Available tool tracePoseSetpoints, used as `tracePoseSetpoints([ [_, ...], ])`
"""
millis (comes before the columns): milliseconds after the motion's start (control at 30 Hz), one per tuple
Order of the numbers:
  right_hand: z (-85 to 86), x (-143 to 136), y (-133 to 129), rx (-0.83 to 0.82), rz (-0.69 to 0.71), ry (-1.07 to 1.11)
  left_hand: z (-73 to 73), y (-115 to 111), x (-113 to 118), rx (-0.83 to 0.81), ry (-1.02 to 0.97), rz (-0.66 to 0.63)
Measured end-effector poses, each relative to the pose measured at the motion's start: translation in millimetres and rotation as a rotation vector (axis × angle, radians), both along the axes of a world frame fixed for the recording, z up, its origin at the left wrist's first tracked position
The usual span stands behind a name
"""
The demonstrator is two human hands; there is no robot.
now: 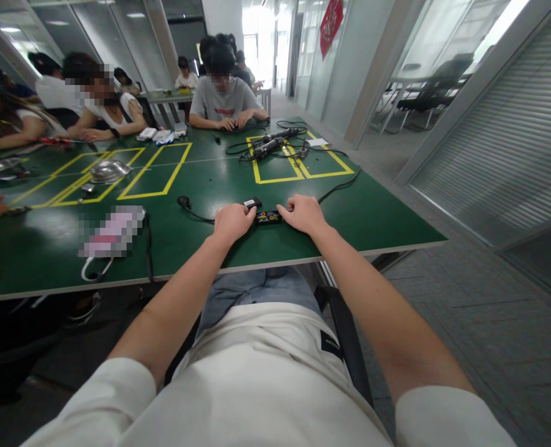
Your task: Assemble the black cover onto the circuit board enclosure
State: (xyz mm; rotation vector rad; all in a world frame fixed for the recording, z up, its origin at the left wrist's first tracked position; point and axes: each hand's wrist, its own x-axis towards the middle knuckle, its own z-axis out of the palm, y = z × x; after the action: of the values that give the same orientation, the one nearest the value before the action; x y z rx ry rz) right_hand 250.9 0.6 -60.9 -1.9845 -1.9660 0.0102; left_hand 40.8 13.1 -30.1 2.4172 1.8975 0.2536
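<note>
A small, flat black device with colourful round marks on its face (269,217) lies near the front edge of the green table. At its left end is my left hand (233,223), fingers curled and thumb against it. My right hand (304,214) grips the opposite end with bent fingers. From beside my left hand a black cable runs left to a black plug (183,202). Another black cable (340,187) leads away behind my right hand toward the table's right edge. Just beyond my left fingers sits a black box with a white label (251,203).
Yellow tape rectangles (277,181) mark the green table (382,223). Black tools with tangled cords (270,148) lie farther back. A metal bowl-like part (110,171) and a blurred pink item (114,233) are to the left. Co-workers sit across and along the left.
</note>
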Motion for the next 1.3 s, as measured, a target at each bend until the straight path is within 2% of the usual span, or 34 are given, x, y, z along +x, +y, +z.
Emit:
tracePoseSetpoints([
  [167, -0.8, 3, 4, -0.039, 0.021, 0.021, -2.5, 3, -3, -0.008, -0.035, -0.029],
  [367, 1.4, 3, 3, -0.049, 0.008, 0.04, -8.3, 8, -9, 0.211, -0.209, -0.04],
  [567, 2.4, 1, 1, -0.057, 0.003, -0.018, -11.4, 19, -11, 0.065, -0.293, -0.007],
  [633, 2.9, 1, 1, -0.065, -0.001, -0.023, -12.7, 18, -10, 0.135, -0.319, -0.084],
  [733, 3.7, 0, 1, -0.077, -0.009, -0.036, -17.7, 15, -9, 0.239, -0.368, -0.322],
  [800, 4.2, -1, 1, -0.086, -0.013, -0.046, -23.0, 15, -10, 0.21, -0.356, -0.484],
  [867, 4.7, -1, 0, -0.091, -0.015, -0.057, -28.2, 19, -11, 0.169, -0.328, -0.588],
  [1000, 5.4, -2, -1, -0.099, -0.015, -0.075, -33.7, 23, -14, 0.195, -0.342, -0.623],
  [1300, 5.6, -3, 0, -0.099, -0.012, -0.086, -30.9, 16, -19, 0.274, -0.425, -0.55],
])
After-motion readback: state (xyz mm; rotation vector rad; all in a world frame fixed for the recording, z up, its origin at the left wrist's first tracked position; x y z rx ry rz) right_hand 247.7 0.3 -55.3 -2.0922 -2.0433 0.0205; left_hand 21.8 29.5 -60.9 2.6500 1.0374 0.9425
